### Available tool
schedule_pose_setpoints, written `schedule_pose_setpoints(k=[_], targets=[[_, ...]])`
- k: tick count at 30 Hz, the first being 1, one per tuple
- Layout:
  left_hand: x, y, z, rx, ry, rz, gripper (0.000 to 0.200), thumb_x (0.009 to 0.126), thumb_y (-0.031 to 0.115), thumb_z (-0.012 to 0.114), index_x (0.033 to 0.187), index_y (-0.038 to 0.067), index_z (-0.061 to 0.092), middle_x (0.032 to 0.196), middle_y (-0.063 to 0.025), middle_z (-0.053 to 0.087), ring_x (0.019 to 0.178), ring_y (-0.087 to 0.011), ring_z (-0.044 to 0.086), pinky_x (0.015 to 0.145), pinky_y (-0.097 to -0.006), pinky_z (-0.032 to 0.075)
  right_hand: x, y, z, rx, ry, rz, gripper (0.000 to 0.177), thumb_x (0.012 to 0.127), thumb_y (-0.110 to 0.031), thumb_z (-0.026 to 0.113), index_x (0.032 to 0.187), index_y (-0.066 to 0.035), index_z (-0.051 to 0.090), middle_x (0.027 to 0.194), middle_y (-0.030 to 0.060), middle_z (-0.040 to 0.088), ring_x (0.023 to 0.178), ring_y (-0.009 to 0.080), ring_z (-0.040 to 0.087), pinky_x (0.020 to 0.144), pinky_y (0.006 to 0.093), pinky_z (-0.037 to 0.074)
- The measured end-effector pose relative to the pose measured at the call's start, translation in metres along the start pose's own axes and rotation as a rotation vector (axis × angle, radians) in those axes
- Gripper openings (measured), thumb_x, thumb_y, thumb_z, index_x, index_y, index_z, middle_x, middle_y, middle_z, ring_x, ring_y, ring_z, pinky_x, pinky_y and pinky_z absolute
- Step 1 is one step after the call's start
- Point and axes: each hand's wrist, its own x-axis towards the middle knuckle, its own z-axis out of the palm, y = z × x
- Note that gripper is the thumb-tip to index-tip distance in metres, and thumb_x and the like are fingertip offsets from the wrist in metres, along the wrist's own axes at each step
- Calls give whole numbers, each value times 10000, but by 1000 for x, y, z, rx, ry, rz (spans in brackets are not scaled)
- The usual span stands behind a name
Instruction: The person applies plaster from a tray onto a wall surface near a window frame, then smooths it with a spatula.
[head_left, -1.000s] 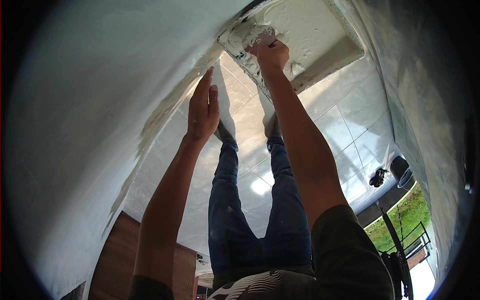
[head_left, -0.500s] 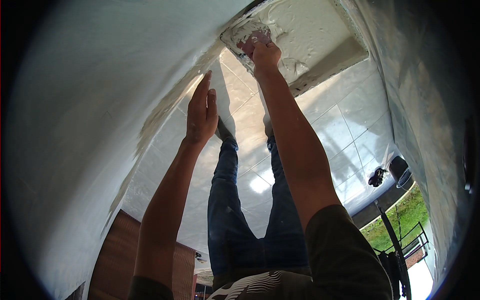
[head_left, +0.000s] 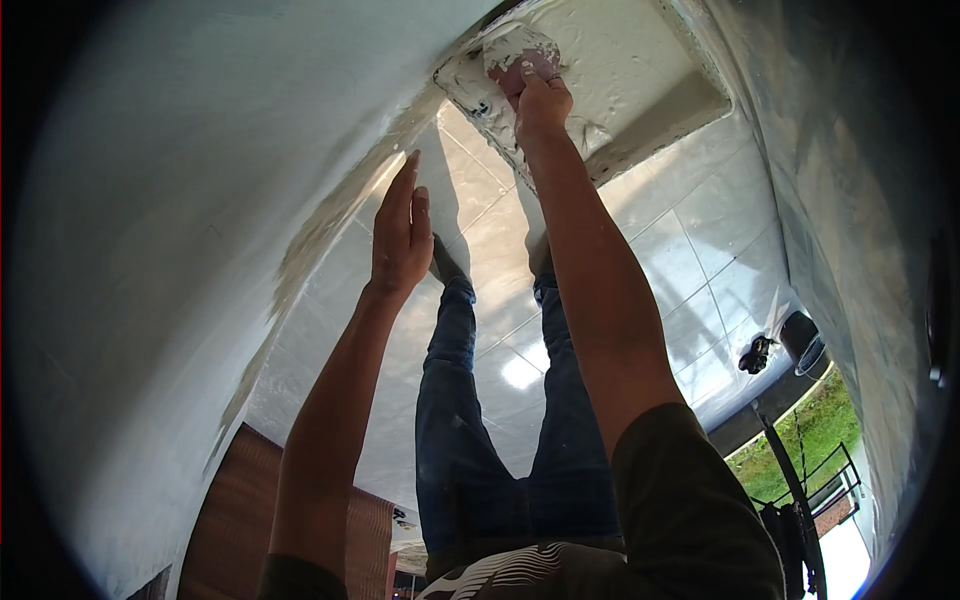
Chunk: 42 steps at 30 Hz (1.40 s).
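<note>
My right hand point(head_left: 543, 105) grips a reddish, flat putty spreader point(head_left: 527, 70), its blade smeared with pale paste. The spreader is in a shallow tray point(head_left: 668, 133) at the top of the view, over the thick off-white plaster point(head_left: 630, 50) spread across it. My left hand point(head_left: 402, 235) holds nothing; its fingers are stretched out beside the wall point(head_left: 200, 200), thumb slightly apart. A damp-looking band of fresh coating runs along the wall's lower edge.
A tiled floor point(head_left: 690, 240) spreads under my legs point(head_left: 480, 400). On the right a pale wall point(head_left: 830, 180) rises, with a black bucket point(head_left: 800, 340) and a small dark object point(head_left: 757, 354) near its foot. A brown ribbed panel point(head_left: 240, 500) stands at lower left.
My right hand and the spreader have shifted a little right and upward over the plaster in the tray. My left hand has dropped very slightly.
</note>
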Motion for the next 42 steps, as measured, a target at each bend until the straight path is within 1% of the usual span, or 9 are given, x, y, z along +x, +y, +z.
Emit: schedule_pose_setpoints(k=[6, 9, 12, 15, 21, 28, 31, 36, 42], targets=[[-5, 5, 2, 24, -7, 10, 449, 1064, 212, 386, 1468, 17, 408, 1450, -229, 483, 1364, -364, 455, 1130, -429, 370, 35, -19, -7, 269, 7, -50, 214, 936, 49, 493, 1112, 22, 610, 988, 160, 654, 861, 295, 704, 830, 429, 635], [-7, 13, -4, 29, -3, 23, 449, 1064, 210, 387, 1466, 13, 408, 1455, -229, 478, 1365, -365, 454, 1130, -427, 370, 40, -58, -13, 380, -211, -166, 121, 942, 26, 507, 996, 0, 612, 906, 144, 667, 902, 309, 706, 901, 444, 602], [-4, 32, -9, 3, 12, 46, 447, 1063, 205, 390, 1463, 7, 410, 1458, -229, 476, 1366, -367, 452, 1132, -425, 368, 17, -108, -25, 324, -293, -168, 168, 960, 5, 498, 1040, -37, 640, 950, 103, 696, 920, 262, 710, 898, 408, 592], [0, 62, -16, 14, 17, 55, 455, 1064, 214, 387, 1460, -9, 408, 1463, -227, 472, 1375, -360, 444, 1140, -423, 357, -20, -154, -34, 290, -363, -156, 175, 996, -54, 528, 1151, -59, 611, 1078, 83, 676, 1024, 238, 681, 910, 354, 585], [8, 152, -46, -8, 105, 179, 454, 1055, 174, 400, 1457, -37, 400, 1471, -238, 460, 1388, -354, 430, 1151, -422, 337, -117, -234, -41, 246, -522, -125, 202, 1001, -121, 569, 1195, -129, 626, 1127, 7, 679, 1010, 156, 678, 874, 364, 598], [7, 271, -93, -17, 243, 394, 455, 1062, 194, 372, 1452, -39, 406, 1469, -238, 462, 1392, -361, 422, 1159, -435, 318, -204, -304, -38, 300, -640, -115, 238, 1001, -122, 564, 1232, -125, 617, 1145, 14, 683, 992, 154, 692, 824, 338, 621], [-2, 314, -117, 21, 289, 498, 448, 1027, 90, 415, 1447, -63, 392, 1455, -269, 460, 1369, -389, 443, 1138, -437, 364, -234, -328, -34, 336, -712, -88, 237, 995, -128, 576, 1227, -122, 620, 1150, 27, 682, 989, 154, 692, 819, 334, 622], [-31, 361, -164, 58, 370, 606, 451, 1020, 81, 423, 1446, -65, 389, 1458, -265, 458, 1368, -388, 445, 1136, -437, 371, -302, -367, -16, 332, -799, -125, 241, 976, -117, 603, 1215, -123, 625, 1155, 17, 683, 981, 145, 693, 809, 322, 623], [-89, 387, -230, 69, 451, 728, 454, 1017, 75, 423, 1449, -61, 387, 1466, -262, 450, 1375, -387, 434, 1139, -431, 371, -394, -372, 2, 316, -890, -209, 240, 945, -48, 620, 1178, -103, 640, 1090, 20, 692, 965, 149, 696, 802, 319, 629]])
